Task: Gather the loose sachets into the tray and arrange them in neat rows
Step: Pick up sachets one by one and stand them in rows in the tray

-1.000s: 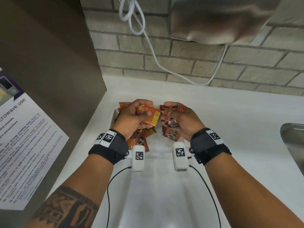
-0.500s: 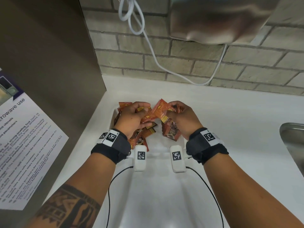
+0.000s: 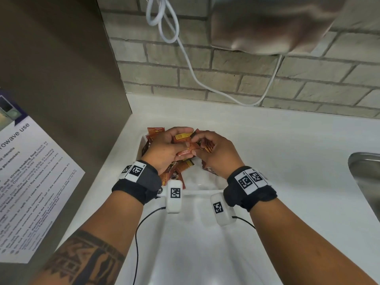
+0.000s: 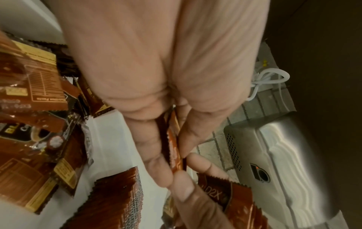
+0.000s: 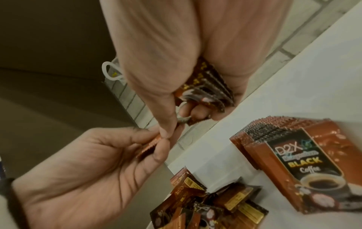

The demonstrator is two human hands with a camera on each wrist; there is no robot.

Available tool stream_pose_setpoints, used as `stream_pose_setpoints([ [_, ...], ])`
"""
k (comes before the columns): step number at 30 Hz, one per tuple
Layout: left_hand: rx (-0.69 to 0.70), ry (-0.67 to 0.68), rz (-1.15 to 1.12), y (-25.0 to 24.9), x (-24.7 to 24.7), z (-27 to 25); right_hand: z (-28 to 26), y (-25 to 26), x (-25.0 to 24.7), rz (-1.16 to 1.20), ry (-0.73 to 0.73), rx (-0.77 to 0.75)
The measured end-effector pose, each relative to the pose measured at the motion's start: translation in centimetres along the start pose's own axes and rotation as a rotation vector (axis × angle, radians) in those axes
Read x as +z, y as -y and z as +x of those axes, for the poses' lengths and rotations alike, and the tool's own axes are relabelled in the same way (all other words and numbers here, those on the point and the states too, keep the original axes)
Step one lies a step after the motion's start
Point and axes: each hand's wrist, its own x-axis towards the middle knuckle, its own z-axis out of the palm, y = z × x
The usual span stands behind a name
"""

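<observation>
Brown and orange coffee sachets lie in a white tray (image 3: 198,191) on the counter. A loose heap of sachets (image 3: 178,169) (image 5: 207,201) fills its left side, and a neat stack (image 5: 290,151) (image 4: 117,201) stands on its right. My left hand (image 3: 185,145) pinches one sachet (image 4: 175,148) by its edge. My right hand (image 3: 197,144) meets it, thumb and forefinger on that same sachet (image 5: 149,146), while its other fingers grip a small bundle of sachets (image 5: 207,93) against the palm. Both hands hover above the tray's far end.
A brown panel with a microwave-use notice (image 3: 30,182) stands close on the left. Along the back runs a brick wall (image 3: 226,75) with a white cable (image 3: 185,58) and a metal hand dryer (image 3: 267,23). A steel sink (image 3: 368,177) is at the right.
The right hand had lifted one sachet, tilted, half a second ago. Both hands have since closed in together, and that sachet is pinched between them.
</observation>
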Motion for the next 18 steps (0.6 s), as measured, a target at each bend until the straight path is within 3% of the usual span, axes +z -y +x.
stream_pose_setpoints([
  [8,0.036,0.003,0.045,-0.26,-0.19,-0.39,-0.13,0.45,0.15,0.116,0.098,0.014],
  [12,0.065,0.037,0.086,-0.26,-0.57,-0.64,-0.29,0.62,-0.05,0.165,0.092,-0.002],
  [16,0.102,-0.015,0.171,-0.63,-0.46,-0.55,-0.27,0.60,0.06,0.157,0.116,0.033],
  [18,0.120,-0.034,0.189,-0.74,-0.47,-0.42,-0.07,0.57,0.17,0.141,0.060,0.062],
])
